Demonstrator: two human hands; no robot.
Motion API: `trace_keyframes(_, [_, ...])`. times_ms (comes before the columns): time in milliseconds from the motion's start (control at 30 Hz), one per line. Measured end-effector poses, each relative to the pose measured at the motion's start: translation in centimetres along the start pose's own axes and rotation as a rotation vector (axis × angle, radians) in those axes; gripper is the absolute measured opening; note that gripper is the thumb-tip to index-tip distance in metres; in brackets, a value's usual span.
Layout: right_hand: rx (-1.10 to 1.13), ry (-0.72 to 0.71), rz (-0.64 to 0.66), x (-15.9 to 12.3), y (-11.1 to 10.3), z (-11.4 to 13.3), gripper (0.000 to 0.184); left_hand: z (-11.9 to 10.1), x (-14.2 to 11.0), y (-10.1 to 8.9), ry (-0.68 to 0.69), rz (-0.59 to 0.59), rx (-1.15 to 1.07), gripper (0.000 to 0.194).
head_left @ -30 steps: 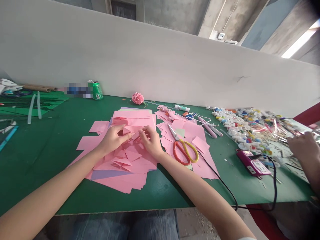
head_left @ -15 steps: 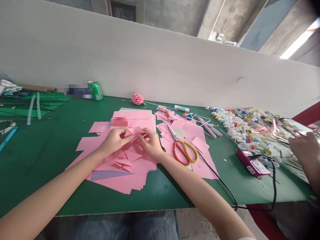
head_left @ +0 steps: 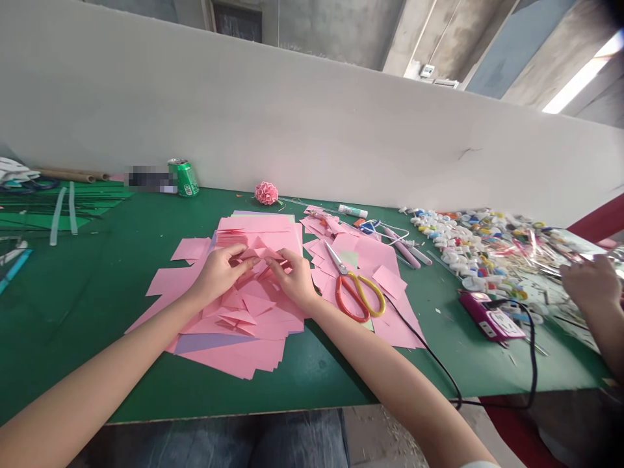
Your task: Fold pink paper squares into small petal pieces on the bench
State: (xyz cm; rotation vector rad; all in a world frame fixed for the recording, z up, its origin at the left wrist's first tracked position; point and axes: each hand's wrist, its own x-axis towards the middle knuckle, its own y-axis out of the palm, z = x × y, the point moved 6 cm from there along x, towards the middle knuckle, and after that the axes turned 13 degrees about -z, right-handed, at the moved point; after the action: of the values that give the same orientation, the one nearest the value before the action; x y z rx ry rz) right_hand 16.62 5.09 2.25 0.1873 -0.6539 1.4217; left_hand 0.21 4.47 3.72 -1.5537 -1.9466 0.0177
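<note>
Between my two hands is a small piece of folded pink paper (head_left: 260, 252), pinched by its sides. My left hand (head_left: 225, 270) grips its left side with thumb and fingers, and my right hand (head_left: 293, 276) grips the right side. Below them lie several folded pink pieces (head_left: 244, 309), on a spread of larger pink sheets (head_left: 229, 357) with a purple sheet among them. Just behind my left hand a stack of pink paper strips or squares (head_left: 231, 236) rests on the sheets. Scissors (head_left: 359, 296) with one red and one yellow handle lie open to the right.
A pink paper ball (head_left: 266, 193) and a green can (head_left: 184, 177) stand by the back wall. A glue stick (head_left: 353, 211) lies behind pink scraps. Rightward are a magenta device (head_left: 490, 316) with a black cable, piled small plastic pieces (head_left: 453, 250) and another person's hand (head_left: 591, 283).
My left thumb and fingers have drawn slightly away from the right ones, and the folded paper between them shows more openly. The view has shifted a little.
</note>
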Motion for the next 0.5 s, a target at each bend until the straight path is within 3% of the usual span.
trace_keyframes(133, [-0.038,-0.018,-0.026,-0.03,-0.06,0.03,0.027,-0.07,-0.13,0.07,0.029,0.003,-0.011,0.021])
trace_keyframes(233, [-0.05,-0.047,-0.012,-0.14,0.08,0.04,0.025,-0.19,-0.03,-0.23,0.024,-0.029,-0.026,0.027])
trace_keyframes(500, [-0.054,-0.052,0.022,-0.43,0.35,-0.5,0.017,-0.53,0.07,0.52,0.004,0.117,-0.093,0.027])
